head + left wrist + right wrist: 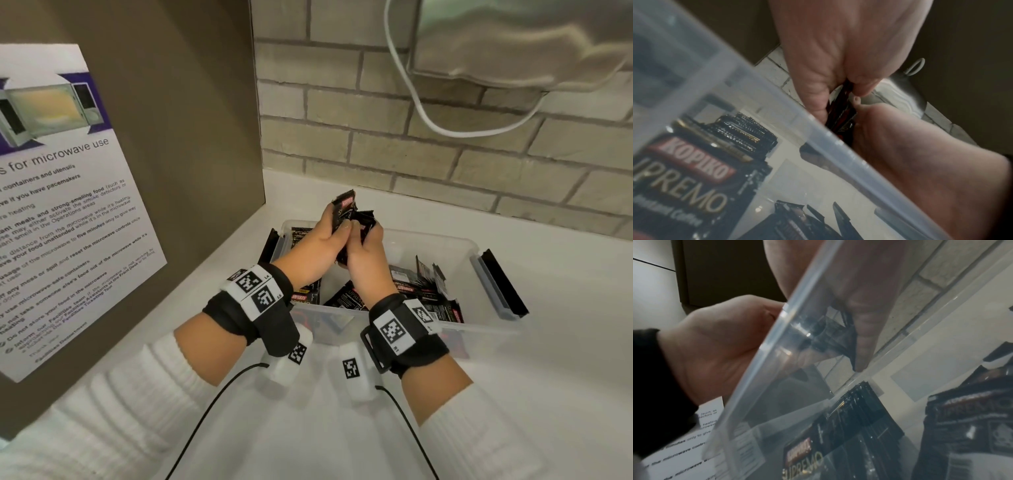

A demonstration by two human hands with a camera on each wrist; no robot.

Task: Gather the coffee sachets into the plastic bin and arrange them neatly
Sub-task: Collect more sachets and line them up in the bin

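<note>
Both hands hold a small bunch of black coffee sachets [347,207] upright above the left part of a clear plastic bin [455,241]. My left hand [337,222] grips the bunch from the left, while my right hand [368,234] pinches it from the right. More sachets [424,291] lie loosely in the bin's right half, and others [305,298] stand at its left end. In the left wrist view my left hand's fingers [818,100] pinch the bunch [842,105] behind the bin's rim [777,104]. The right wrist view looks through the bin's wall [777,345] at the held sachets [840,337].
The bin sits on a white counter [548,359] in a corner. At the left stands a brown panel with a microwave notice [68,212], and a brick wall [411,144] with a white cable [411,85] is behind. A grey-black latch [500,284] sticks out at the bin's right end.
</note>
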